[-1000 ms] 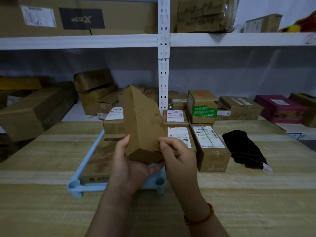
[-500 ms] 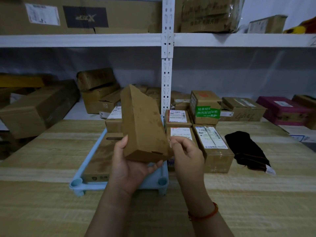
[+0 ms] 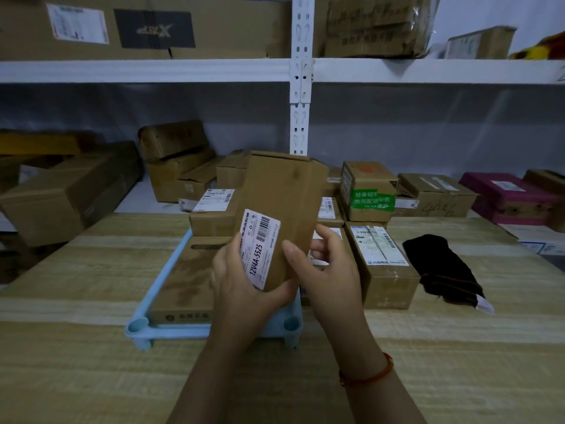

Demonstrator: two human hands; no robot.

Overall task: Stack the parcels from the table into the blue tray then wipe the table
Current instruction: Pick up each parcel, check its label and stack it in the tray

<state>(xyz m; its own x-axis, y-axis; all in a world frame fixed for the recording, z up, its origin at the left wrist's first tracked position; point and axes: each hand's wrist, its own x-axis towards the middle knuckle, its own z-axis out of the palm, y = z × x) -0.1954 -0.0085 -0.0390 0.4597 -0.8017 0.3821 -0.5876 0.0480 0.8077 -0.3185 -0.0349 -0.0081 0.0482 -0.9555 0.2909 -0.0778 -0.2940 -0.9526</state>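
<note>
I hold a flat brown cardboard parcel (image 3: 284,206) upright above the blue tray (image 3: 171,270); its white barcode label faces me. My left hand (image 3: 241,286) grips its lower left edge and my right hand (image 3: 330,270) grips its lower right edge. In the tray lie a flat brown parcel (image 3: 186,283) at the front and a labelled parcel (image 3: 214,212) at the back. To the right of the tray, on the wooden table (image 3: 91,377), stands a labelled parcel (image 3: 382,264), with a green-taped parcel (image 3: 368,191) behind it. A black cloth (image 3: 443,267) lies further right.
A white shelf rack (image 3: 301,87) rises behind the table, its lower level full of cardboard boxes (image 3: 70,191) and a magenta box (image 3: 507,197). More cartons sit on the upper shelf. Bare table stretches left of the tray and in front of it.
I have turned the held parcel round, so that its labelled face now points at me instead of the plain side. Both hands stay on its lower end above the tray.
</note>
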